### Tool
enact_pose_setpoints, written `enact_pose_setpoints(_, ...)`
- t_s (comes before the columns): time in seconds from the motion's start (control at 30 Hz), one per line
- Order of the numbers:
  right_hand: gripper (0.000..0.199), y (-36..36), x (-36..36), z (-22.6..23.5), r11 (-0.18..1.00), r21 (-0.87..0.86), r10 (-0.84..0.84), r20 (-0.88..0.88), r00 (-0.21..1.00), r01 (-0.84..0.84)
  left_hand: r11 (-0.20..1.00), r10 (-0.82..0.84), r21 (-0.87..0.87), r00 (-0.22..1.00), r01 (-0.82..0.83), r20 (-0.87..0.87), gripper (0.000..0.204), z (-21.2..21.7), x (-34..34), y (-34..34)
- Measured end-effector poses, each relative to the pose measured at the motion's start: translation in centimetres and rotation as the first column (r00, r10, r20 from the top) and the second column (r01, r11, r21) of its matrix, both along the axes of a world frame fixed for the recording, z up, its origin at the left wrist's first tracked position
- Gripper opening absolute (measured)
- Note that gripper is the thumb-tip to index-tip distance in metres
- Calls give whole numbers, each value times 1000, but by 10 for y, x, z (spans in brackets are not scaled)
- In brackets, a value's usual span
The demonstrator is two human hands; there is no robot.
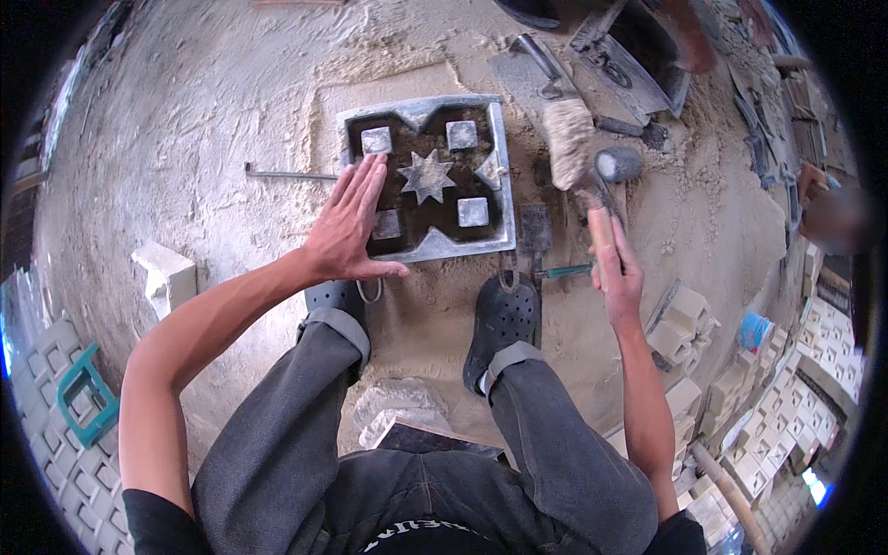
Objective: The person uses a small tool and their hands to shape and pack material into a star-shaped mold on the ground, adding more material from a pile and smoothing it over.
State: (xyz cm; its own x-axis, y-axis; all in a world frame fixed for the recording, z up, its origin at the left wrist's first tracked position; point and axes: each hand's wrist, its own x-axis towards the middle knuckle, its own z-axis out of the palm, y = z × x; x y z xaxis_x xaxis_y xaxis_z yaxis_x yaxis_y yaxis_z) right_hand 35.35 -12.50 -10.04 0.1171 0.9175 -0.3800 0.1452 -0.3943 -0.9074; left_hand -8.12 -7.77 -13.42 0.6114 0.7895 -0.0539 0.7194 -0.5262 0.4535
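Observation:
A square metal mould (507, 176) lies on the floor in front of my feet. Four pale square blocks and an eight-pointed star (426, 176) stand up inside it, with dark gaps between them. My left hand (351, 222) rests flat over the mould's left side, fingers straight, thumb pointing right, holding nothing. To the right of the mould, my right hand (618, 273) is closed around the wooden handle of a trowel (603, 242). A heap of wet, sandy mortar (568, 139) covers the trowel's blade. Beside it lies a dark cylinder with a pale round face (620, 165), like a mallet head.
A thin metal rod (291, 175) lies left of the mould. At top right are a second trowel (536, 57) and a dark trough (638, 60). Cast pale blocks (684, 319) stand at right, near another person's hand (814, 180). A white block (165, 277) sits at left.

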Motion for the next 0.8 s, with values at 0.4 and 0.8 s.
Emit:
enact_pose_setpoints(0.4,43,25,-38,12,606,287,509,577,639,-742,999,15,39,999,-17,42,146,-1,9,10)
enact_pose_setpoints(0.8,52,27,-35,24,307,245,323,882,343,-920,999,-35,-37,991,30,-127,130,7,25,-9)
